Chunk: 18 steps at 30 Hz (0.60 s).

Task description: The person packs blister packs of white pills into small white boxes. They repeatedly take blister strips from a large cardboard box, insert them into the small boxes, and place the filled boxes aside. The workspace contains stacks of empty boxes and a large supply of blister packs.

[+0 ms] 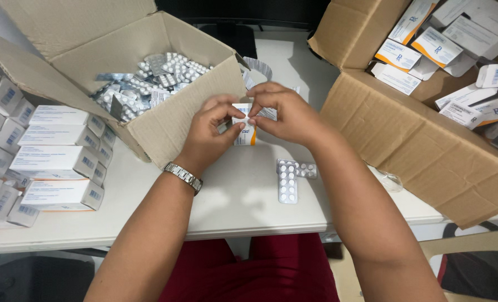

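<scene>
While both hands meet over the middle of the white table, the scene reads as follows.

Left hand: the left hand, with a metal watch on its wrist, pinches the left edge of a small white and orange medicine carton between thumb and fingers.

Right hand: the right hand grips the same carton's top right end with its fingertips, thumb touching the flap.

Carton: held upright just above the table, between the two cardboard boxes.

Blister strips: two silver blister strips lie flat on the table, near and slightly right of the hands, untouched.

Left box: an open cardboard box, tipped toward the person, holds a loose heap of silver blister packs.

Right box: a larger open cardboard box on the right holds emptied white and orange cartons lying at all angles.

Far left: stacked white cartons, closed, are piled in rows on the table's left edge.

Near edge: the person's red clothing shows below the table.
</scene>
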Available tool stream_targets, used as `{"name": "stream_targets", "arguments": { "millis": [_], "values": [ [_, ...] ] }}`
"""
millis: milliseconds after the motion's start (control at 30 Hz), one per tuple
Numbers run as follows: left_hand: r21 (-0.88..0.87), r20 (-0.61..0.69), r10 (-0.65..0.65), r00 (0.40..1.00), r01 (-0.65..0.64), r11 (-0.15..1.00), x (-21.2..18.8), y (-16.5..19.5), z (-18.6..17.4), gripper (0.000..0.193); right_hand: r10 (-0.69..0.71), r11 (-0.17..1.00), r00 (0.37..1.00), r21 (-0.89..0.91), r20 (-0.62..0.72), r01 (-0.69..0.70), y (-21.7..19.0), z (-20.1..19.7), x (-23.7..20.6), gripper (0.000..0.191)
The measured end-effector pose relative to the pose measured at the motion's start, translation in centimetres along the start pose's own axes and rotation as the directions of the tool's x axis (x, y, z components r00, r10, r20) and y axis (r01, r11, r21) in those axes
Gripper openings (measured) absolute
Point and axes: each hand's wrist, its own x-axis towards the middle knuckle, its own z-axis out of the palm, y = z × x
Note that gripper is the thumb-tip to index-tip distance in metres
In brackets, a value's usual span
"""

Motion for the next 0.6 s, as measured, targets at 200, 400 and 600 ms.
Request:
{"name": "stream_targets", "arguments": {
  "millis": [200,400,600],
  "values": [
    [-0.132,0.033,0.062,0.998,-0.058,0.990,0.0,-1.4,0.1,0.014,0.221,0.971,0.971,0.070,0.093,-0.227,1.0,0.7,-0.1,0.006],
    [-0.259,0.072,0.022,0.997,-0.003,0.966,-0.1,0.4,0.6,0.045,0.144,0.943,0.989,0.299,0.028,-0.146,2.4,1.0,-0.5,0.009],
    [0.073,0.077,0.318,0.945,-0.323,0.943,-1.2,7.2,-1.3,0.051,0.168,0.584,0.985,0.809,-0.031,-0.074,3.6,-1.7,-1.0,0.006]
  ]
}}
